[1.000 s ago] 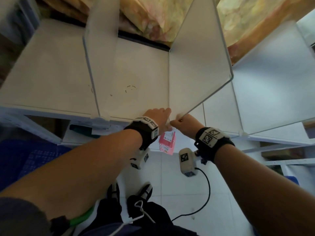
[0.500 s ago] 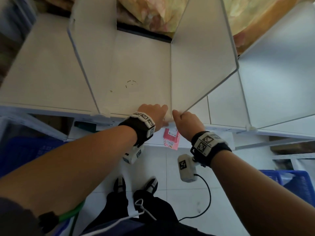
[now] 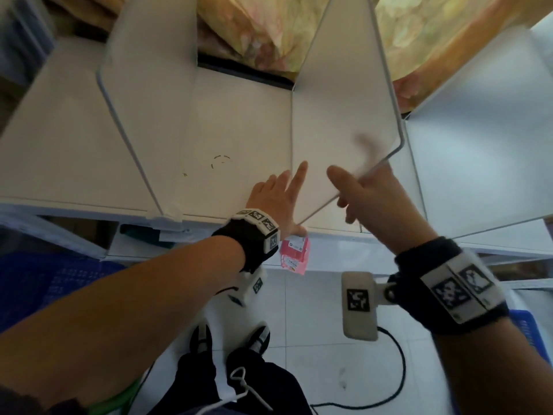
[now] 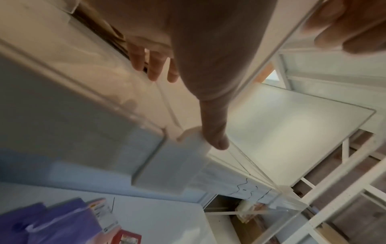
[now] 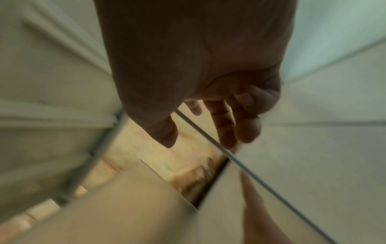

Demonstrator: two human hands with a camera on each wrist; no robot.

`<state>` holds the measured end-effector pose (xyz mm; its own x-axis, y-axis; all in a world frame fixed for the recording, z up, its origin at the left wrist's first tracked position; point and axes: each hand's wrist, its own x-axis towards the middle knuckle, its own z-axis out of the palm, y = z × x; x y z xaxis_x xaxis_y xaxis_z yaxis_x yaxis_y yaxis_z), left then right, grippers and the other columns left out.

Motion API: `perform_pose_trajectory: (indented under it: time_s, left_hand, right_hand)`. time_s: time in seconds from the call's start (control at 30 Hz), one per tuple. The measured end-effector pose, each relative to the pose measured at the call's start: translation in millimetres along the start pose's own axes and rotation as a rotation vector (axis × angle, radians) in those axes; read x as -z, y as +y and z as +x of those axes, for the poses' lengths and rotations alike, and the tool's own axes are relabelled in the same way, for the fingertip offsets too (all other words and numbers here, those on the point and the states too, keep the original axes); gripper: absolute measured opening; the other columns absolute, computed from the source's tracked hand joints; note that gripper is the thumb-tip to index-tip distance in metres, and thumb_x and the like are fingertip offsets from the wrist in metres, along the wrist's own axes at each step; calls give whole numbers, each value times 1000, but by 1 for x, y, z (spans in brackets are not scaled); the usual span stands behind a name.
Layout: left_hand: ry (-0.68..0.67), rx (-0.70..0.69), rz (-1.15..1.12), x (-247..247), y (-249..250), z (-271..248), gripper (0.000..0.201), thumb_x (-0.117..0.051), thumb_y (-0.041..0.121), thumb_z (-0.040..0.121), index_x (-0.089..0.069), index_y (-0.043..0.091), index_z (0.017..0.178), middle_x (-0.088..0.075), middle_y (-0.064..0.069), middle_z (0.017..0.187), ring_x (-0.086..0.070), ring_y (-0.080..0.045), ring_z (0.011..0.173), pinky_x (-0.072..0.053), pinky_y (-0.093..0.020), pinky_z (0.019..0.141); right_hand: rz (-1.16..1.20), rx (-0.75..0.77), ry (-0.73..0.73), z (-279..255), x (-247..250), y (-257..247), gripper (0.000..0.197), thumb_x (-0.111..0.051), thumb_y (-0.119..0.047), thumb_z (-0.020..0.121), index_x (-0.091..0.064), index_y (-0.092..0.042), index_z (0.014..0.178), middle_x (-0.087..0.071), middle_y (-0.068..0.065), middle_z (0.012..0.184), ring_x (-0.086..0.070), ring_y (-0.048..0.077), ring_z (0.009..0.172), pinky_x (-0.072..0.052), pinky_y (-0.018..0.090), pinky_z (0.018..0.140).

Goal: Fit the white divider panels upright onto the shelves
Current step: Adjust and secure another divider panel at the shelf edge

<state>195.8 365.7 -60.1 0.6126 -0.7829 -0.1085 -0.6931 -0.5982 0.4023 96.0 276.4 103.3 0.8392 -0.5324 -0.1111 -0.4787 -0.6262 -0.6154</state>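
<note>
A white divider panel point(image 3: 338, 115) stands upright on the white shelf point(image 3: 74, 145), at mid-shelf. My right hand point(image 3: 368, 199) holds its sloping front edge, thumb on the left face and fingers, blurred, on the right face; the right wrist view shows that edge point(image 5: 208, 137) running between the thumb and fingers. My left hand point(image 3: 278, 196) lies open with spread fingers on the shelf at the panel's foot. Its thumb point(image 4: 215, 137) presses a white clip point(image 4: 188, 133) at the shelf's front lip. Two more dividers stand upright: one at left point(image 3: 143, 100), one at right point(image 3: 478, 145).
A pink tag point(image 3: 294, 253) hangs under the shelf's front lip. Floral fabric point(image 3: 269, 31) lies behind the shelf. Blue crates sit on the floor at left point(image 3: 45, 283) and right point(image 3: 529, 333). A black cable point(image 3: 398, 369) loops over the tiles near my feet point(image 3: 230, 339).
My right hand left the shelf's front lip and slid up the panel's front edge. My left hand spread its fingers flat onto the shelf. The view drew closer.
</note>
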Motion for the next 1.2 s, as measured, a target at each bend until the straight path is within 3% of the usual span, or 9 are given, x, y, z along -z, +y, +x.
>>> perform_pose_trajectory:
  time_s: [0.1,0.3,0.47,0.63,0.73,0.83,0.93,1.07,1.2]
  left_hand:
    - [-4,-43,44,6,2,1,142,-78,63,63,33,28,145,-20,-11,157,-29,-32,140,-25,-47,115]
    - [-89,-30,45,-12,4,-13,122,-68,50,82,34,24,145,-14,-10,161,-19,-30,145,-12,-43,119]
    - [-125,-54,10,-9,1,-12,120,-65,53,83,35,27,144,-43,-7,143,-41,-27,129,-21,-46,116]
    - [-118,-35,32,-9,4,-11,113,-64,51,84,24,23,150,-58,-3,123,-50,-27,117,-24,-43,114]
    - [-27,-52,127,-11,9,-17,80,-62,47,86,-20,14,145,-55,-5,123,-51,-28,113,-35,-40,101]
    - [88,-42,137,-18,16,-26,44,-62,37,87,-43,16,120,-49,-7,117,-48,-27,104,-37,-38,87]
    - [117,-32,125,-25,22,-31,30,-59,32,90,-46,16,112,-51,-5,111,-50,-26,99,-37,-37,84]
    - [119,-49,167,-26,20,-30,25,-55,36,93,-50,18,109,-56,-2,107,-54,-25,100,-36,-38,85]
    - [146,-49,142,-30,17,-29,23,-57,34,92,-51,18,107,-57,-1,104,-55,-25,96,-38,-38,85]
  right_hand:
    - [-61,86,186,-11,42,-38,65,-49,-46,89,-19,-36,145,-70,6,73,-66,21,62,-55,39,68]
    - [-429,150,108,-4,44,-66,69,-43,-15,95,-7,-23,154,-61,1,79,-54,18,64,-41,26,62]
    - [-490,155,107,-5,48,-61,67,-40,-13,99,-3,-20,155,-43,28,141,-59,36,114,-45,38,92]
    - [-388,47,31,-2,49,-60,72,-39,-11,92,-5,-24,153,-41,29,138,-50,43,120,-47,44,94]
    - [-220,135,76,-4,43,-51,78,-43,-17,78,-13,-31,149,-54,11,121,-53,35,112,-46,50,97]
    - [-94,168,156,-6,37,-38,73,-43,-11,83,-18,-26,150,-55,-6,88,-59,19,79,-48,29,75]
    - [-40,99,151,-9,36,-28,62,-42,-16,86,-27,-22,146,-64,3,70,-60,16,53,-45,23,51]
    - [-224,-124,-61,10,10,-12,29,-42,-30,86,-59,-7,94,-70,3,70,-58,14,46,-40,20,44]
    - [-388,-182,-254,28,-36,23,34,-42,-38,88,-60,-9,90,-64,8,93,-56,20,71,-40,26,62]
